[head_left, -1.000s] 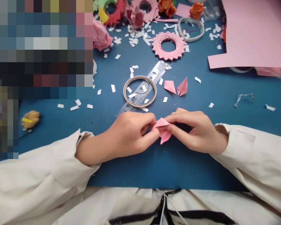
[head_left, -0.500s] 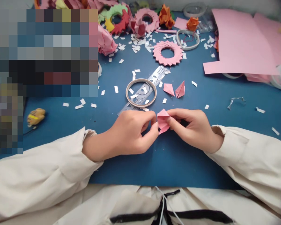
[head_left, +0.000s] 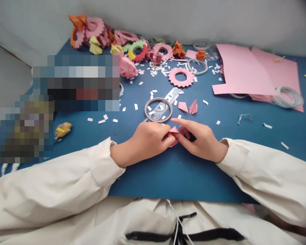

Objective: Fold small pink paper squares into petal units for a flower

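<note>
A small piece of folded pink paper (head_left: 174, 130) is pinched between the thumb and fingers of my left hand (head_left: 149, 137), which covers much of it. My right hand (head_left: 201, 137) has its index finger stretched out above the paper, and its thumb touches the paper's right side. Just beyond my hands lie two small folded pink pieces, one kite-shaped (head_left: 183, 107) and one pointed (head_left: 193, 107). A roll of tape (head_left: 146, 110) rests on a clear ruler (head_left: 172, 95) ahead of my left hand.
A pleated pink paper ring (head_left: 172, 76) lies farther back, with many white paper scraps around it. Large pink sheets (head_left: 244, 68) and tape rolls (head_left: 280, 102) occupy the right. Folded paper pieces (head_left: 94, 29) crowd the far edge. A small yellow-brown figure (head_left: 63, 130) sits left.
My left hand now covers more of the pink paper. My right index finger has lifted off it and straightened, while the thumb stays against it. The view has tilted up.
</note>
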`<state>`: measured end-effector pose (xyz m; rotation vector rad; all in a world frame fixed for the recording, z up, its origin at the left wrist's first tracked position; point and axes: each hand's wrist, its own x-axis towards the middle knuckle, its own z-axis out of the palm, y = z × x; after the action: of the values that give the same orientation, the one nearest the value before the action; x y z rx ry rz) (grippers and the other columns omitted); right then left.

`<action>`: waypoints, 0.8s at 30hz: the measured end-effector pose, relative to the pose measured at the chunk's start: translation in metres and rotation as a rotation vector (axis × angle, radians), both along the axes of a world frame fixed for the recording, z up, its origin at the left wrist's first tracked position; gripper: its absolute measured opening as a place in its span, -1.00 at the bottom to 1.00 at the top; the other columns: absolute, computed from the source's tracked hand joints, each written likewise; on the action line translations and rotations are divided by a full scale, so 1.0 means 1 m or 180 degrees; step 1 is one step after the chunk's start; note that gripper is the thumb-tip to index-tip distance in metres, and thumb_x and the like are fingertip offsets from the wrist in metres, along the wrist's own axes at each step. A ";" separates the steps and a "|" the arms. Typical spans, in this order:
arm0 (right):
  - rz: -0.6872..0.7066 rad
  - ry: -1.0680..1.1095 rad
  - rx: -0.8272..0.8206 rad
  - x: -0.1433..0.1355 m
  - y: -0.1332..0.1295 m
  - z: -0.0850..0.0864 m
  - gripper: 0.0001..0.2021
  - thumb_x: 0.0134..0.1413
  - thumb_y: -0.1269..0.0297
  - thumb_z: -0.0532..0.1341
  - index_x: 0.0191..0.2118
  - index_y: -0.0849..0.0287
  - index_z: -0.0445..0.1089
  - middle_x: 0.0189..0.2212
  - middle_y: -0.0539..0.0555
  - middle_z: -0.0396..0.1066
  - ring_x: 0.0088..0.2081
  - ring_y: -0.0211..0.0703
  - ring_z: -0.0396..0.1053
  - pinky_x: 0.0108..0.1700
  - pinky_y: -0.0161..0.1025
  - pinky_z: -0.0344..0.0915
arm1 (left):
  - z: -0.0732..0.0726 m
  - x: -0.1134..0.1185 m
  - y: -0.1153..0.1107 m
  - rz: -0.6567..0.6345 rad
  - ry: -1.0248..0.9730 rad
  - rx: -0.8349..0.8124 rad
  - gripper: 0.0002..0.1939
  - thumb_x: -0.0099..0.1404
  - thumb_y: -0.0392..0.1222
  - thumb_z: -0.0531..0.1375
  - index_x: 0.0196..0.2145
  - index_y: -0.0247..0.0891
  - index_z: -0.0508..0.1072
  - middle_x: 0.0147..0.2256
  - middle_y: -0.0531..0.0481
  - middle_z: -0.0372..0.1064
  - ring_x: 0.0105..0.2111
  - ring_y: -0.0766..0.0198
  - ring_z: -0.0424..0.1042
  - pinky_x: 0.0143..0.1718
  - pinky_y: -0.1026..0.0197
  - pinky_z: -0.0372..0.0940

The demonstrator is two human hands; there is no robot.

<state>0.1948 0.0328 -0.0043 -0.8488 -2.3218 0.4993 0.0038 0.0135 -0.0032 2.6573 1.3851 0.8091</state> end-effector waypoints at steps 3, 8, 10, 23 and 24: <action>0.0081 -0.0038 0.0175 -0.001 0.001 0.002 -0.82 0.18 0.34 0.08 -0.13 0.22 0.34 -0.50 -0.02 0.35 -0.52 -0.36 0.22 -0.41 -0.39 0.20 | 0.004 -0.001 -0.002 -0.0013 0.0032 0.0032 -0.71 0.26 -0.20 0.01 -0.58 -0.29 0.32 -0.63 -0.01 0.32 -0.61 0.29 0.27 -0.56 0.24 -0.02; 0.0066 -0.0168 -0.0278 -0.003 -0.001 0.010 -0.69 0.28 0.30 -0.06 -0.47 0.20 0.25 -0.58 -0.04 0.28 -0.55 -0.39 0.19 -0.47 -0.43 0.12 | 0.015 -0.005 -0.005 -0.0255 0.0071 -0.0136 -0.75 0.28 -0.21 -0.01 -0.50 -0.29 0.33 -0.58 0.03 0.31 -0.59 0.33 0.26 -0.51 0.27 0.09; 0.0020 -0.0309 -0.0240 -0.004 -0.002 0.010 -0.65 0.28 0.32 -0.09 -0.53 0.20 0.21 -0.61 -0.04 0.25 -0.56 -0.38 0.17 -0.47 -0.41 0.09 | 0.016 -0.006 -0.006 -0.0339 0.0126 -0.0197 -0.74 0.30 -0.17 -0.02 -0.48 -0.29 0.33 -0.55 0.02 0.32 -0.56 0.33 0.28 -0.49 0.27 0.11; -0.0185 -0.0889 0.0446 -0.004 0.003 0.001 -0.66 0.16 0.33 0.03 -0.63 0.18 0.14 -0.67 -0.03 0.14 -0.58 -0.32 0.02 -0.47 -0.28 -0.08 | 0.011 -0.012 0.010 0.0295 0.0704 0.0101 -0.85 0.26 -0.28 0.02 -0.27 -0.35 0.34 -0.30 -0.18 0.34 -0.24 0.02 0.28 -0.26 0.07 0.17; -0.0175 -0.0852 0.0469 -0.003 0.003 0.001 -0.66 0.17 0.32 0.03 -0.64 0.18 0.13 -0.68 -0.04 0.13 -0.59 -0.32 0.02 -0.47 -0.28 -0.06 | 0.011 -0.013 0.011 0.0323 0.0857 0.0092 -0.85 0.27 -0.27 0.01 -0.28 -0.35 0.34 -0.29 -0.20 0.33 -0.24 -0.01 0.27 -0.27 0.04 0.15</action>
<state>0.1916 0.0354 -0.0033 -0.9534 -2.5316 0.1967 -0.0090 0.0250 0.0080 2.8219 1.5873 0.4942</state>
